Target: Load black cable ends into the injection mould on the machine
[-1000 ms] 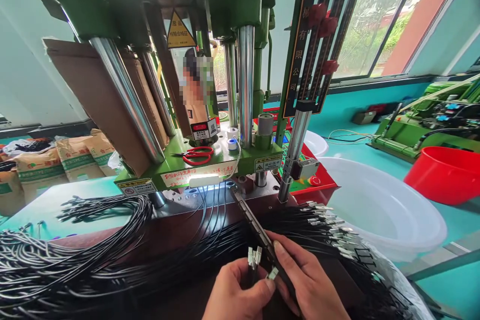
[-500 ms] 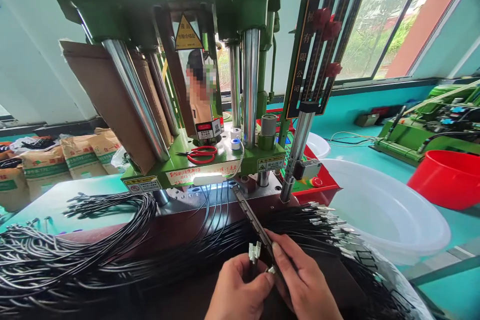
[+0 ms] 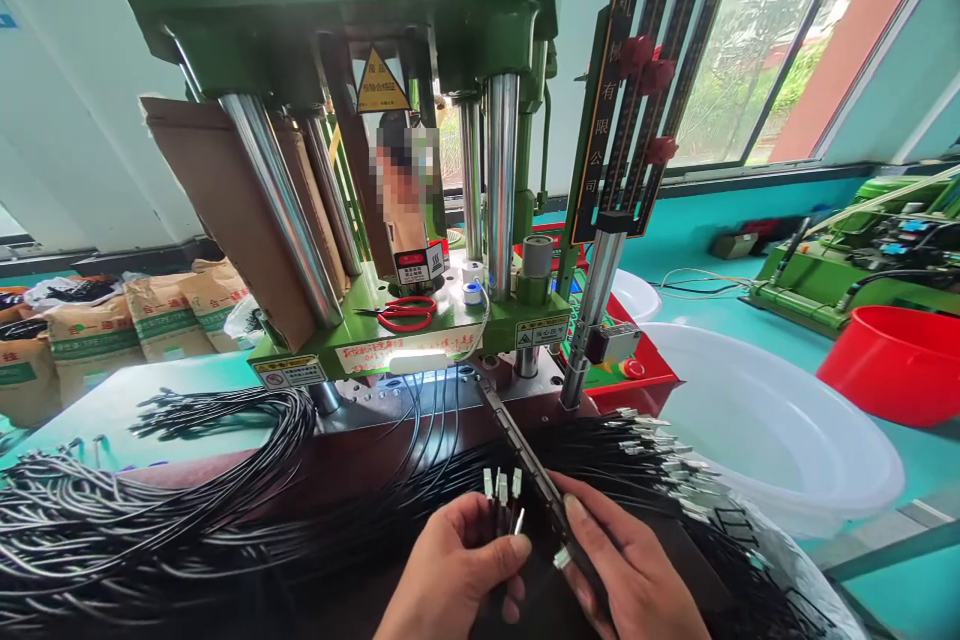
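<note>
Several black cables with metal connector ends (image 3: 502,486) stand upright between the thumb and fingers of my left hand (image 3: 461,560), which is closed on them. To the right, my right hand (image 3: 630,560) grips the lower part of a long dark metal bar (image 3: 517,440). The bar slants up and away, its far end at the press opening. One more connector (image 3: 562,557) shows beside the bar near my right fingers. Black cables (image 3: 337,510) lie across the bench below both hands. Thin cables (image 3: 439,420) hang from the press just left of the bar.
A green press (image 3: 495,30) stands ahead, with red-handled pliers (image 3: 405,313) and a tape roll (image 3: 472,293) on its ledge. White tubs (image 3: 780,420) and a red tub (image 3: 892,365) are at the right. Paper sacks (image 3: 97,345) stand at the left. Behind the press is a person (image 3: 405,180).
My left hand has moved left, away from the bar, and its connectors are now more spread out. My right hand has shifted slightly right and down. The view has tilted up a little.
</note>
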Available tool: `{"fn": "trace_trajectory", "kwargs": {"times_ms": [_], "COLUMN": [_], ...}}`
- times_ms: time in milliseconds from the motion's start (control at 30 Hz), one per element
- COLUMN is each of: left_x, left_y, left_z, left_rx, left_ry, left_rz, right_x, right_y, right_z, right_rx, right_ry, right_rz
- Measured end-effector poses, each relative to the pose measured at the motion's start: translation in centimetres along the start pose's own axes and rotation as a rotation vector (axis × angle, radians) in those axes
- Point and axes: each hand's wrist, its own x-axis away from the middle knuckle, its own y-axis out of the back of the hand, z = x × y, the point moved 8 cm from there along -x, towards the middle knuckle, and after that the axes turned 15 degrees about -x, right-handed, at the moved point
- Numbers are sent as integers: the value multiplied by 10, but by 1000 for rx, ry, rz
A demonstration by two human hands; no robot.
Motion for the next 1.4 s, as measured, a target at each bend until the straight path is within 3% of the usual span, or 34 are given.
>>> {"fn": "trace_trajectory", "kwargs": {"times_ms": [433,833,1033,1233,1400], "left_x": [-4,-3,-2,3,5], "left_y": [-14,-15,-15,-2,8], "left_z": [0,-3,-1,-4,-6], "left_rx": [-122,-66,-27,83,136], "left_ry": [45,82,94,69,43], "left_rz": [36,28,4,-16,-56], "right_x": [1,1,1,10,17], "right_y": [0,-2,-4,0,6], "right_z": [13,11,18,10,18], "right_rx": [73,221,346,82,18], "right_ry": [117,140,259,-6,-3], "right_rz": [-14,76,78,-38,-100]}}
